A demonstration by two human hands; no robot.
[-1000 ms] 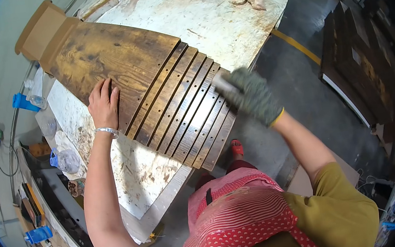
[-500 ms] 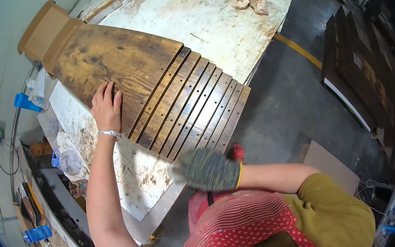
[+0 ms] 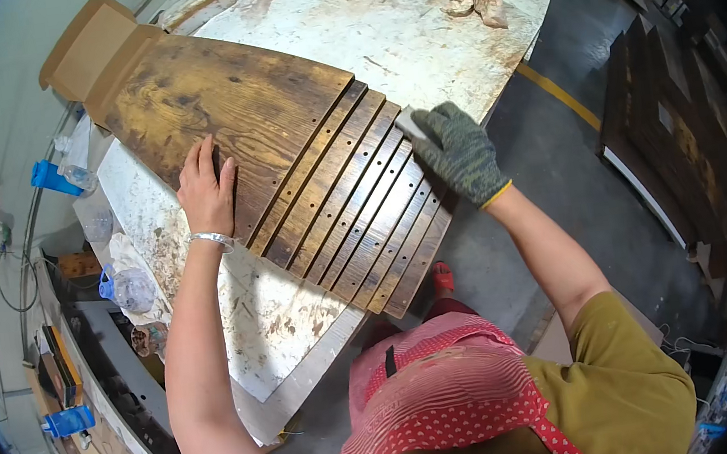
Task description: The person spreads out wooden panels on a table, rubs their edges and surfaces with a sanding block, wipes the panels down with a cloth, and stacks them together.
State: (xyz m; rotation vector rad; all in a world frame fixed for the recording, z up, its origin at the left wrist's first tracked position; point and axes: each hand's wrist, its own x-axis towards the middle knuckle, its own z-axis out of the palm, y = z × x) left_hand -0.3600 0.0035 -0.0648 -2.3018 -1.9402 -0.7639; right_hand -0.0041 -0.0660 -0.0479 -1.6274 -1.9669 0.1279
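A stack of brown wood-grain boards [image 3: 229, 89] lies on the white worktable, fanned out so that their near edges form steps [image 3: 347, 194] with small drilled holes along them. My bare left hand [image 3: 207, 192] rests on the top board near its left edge, fingers spread and holding nothing; a silver bracelet is on that wrist. My right hand [image 3: 462, 159], in a dark green-grey knit glove, is at the right ends of the stepped boards. Its fingers are closed on a small pale block [image 3: 411, 123], which is at the boards' edge; its exact kind is unclear.
A cardboard piece [image 3: 92, 47] stands at the stack's far left end. The stained white tabletop [image 3: 357, 24] carries crumpled rags [image 3: 474, 1] at the back. Left are a blue container [image 3: 55, 180] and a plastic jug [image 3: 128, 289]. Dark stacked panels [image 3: 669, 130] stand on the right.
My gloved right hand has swung from the near left corner of the stepped boards, up and right to their right ends, with the pale block. My left hand remains on the top board.
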